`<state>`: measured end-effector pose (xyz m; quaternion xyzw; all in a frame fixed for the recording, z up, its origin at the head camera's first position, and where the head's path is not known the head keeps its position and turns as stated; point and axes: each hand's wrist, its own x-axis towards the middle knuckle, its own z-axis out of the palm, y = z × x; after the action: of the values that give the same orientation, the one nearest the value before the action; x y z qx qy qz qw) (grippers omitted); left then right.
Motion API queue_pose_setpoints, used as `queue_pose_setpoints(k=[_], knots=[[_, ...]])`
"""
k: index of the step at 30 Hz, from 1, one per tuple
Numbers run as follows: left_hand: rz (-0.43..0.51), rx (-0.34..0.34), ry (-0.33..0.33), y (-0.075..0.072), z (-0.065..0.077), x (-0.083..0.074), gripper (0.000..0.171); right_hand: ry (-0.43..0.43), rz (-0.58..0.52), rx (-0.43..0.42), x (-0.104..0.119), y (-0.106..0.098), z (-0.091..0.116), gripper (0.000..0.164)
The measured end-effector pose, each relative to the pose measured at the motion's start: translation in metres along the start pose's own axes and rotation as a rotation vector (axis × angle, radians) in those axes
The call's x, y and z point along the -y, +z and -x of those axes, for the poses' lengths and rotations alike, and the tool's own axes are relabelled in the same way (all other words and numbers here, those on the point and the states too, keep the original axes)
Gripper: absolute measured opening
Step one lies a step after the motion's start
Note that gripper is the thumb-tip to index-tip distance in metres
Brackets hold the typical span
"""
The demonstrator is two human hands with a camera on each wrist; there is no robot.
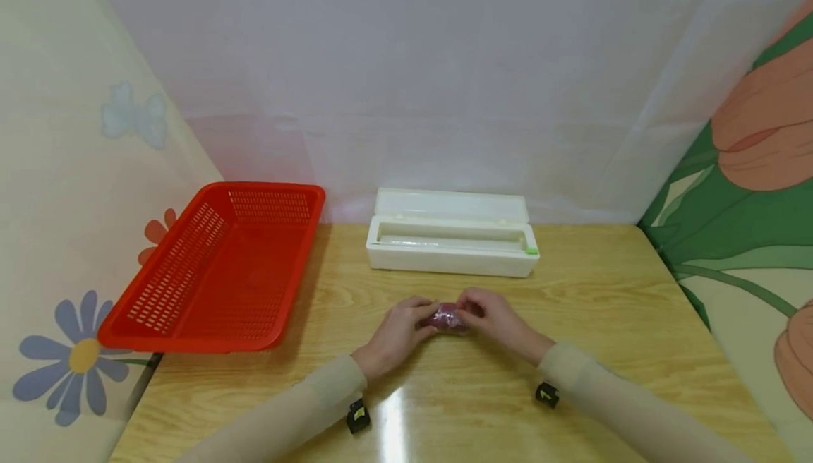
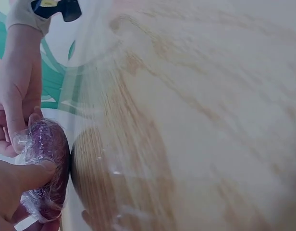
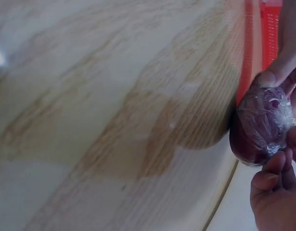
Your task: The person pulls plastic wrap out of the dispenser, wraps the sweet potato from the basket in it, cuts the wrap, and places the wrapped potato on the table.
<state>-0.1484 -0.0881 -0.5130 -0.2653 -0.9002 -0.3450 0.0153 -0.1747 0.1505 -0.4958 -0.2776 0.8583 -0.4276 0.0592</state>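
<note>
On the table in front of me lies a purple, rounded vegetable (image 1: 446,317) wrapped in clear cling film (image 3: 269,113); its exact kind is hard to tell. My left hand (image 1: 396,332) grips its left end, the thumb across the film and the fingers around the far side. At the other end, my right hand (image 1: 497,318) pinches the gathered cling film between thumb and fingers. In the left wrist view the wrapped vegetable (image 2: 48,166) rests against the tabletop, creases of film showing over its skin.
Behind the hands stands a white cling film dispenser (image 1: 451,262), lid raised, with a green slide cutter (image 1: 531,251) at its right end. A red plastic basket (image 1: 293,265) is on the left. The wooden table (image 1: 610,293) meets a white cloth backdrop.
</note>
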Motion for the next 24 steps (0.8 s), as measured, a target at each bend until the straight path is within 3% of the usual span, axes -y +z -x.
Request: queue_pose_setpoints(k=[6, 10, 20, 24], knots=[[0.056, -0.012, -0.022, 0.0007, -0.0013, 0.0018, 0.051, 0.006, -0.022, 0.035, -0.0033, -0.0021, -0.0008, 0.019], [0.106, -0.019, -0.037, 0.0002, -0.0023, 0.0024, 0.05, -0.022, 0.022, 0.053, -0.006, -0.0036, -0.001, 0.028], [0.235, -0.043, -0.073, 0.0059, -0.004, 0.0065, 0.048, -0.091, 0.061, 0.011, -0.0019, 0.0035, -0.0026, 0.026], [0.291, -0.029, -0.122, 0.0045, -0.004, 0.0086, 0.048, -0.129, 0.054, 0.024, -0.0058, 0.0013, 0.0003, 0.026]])
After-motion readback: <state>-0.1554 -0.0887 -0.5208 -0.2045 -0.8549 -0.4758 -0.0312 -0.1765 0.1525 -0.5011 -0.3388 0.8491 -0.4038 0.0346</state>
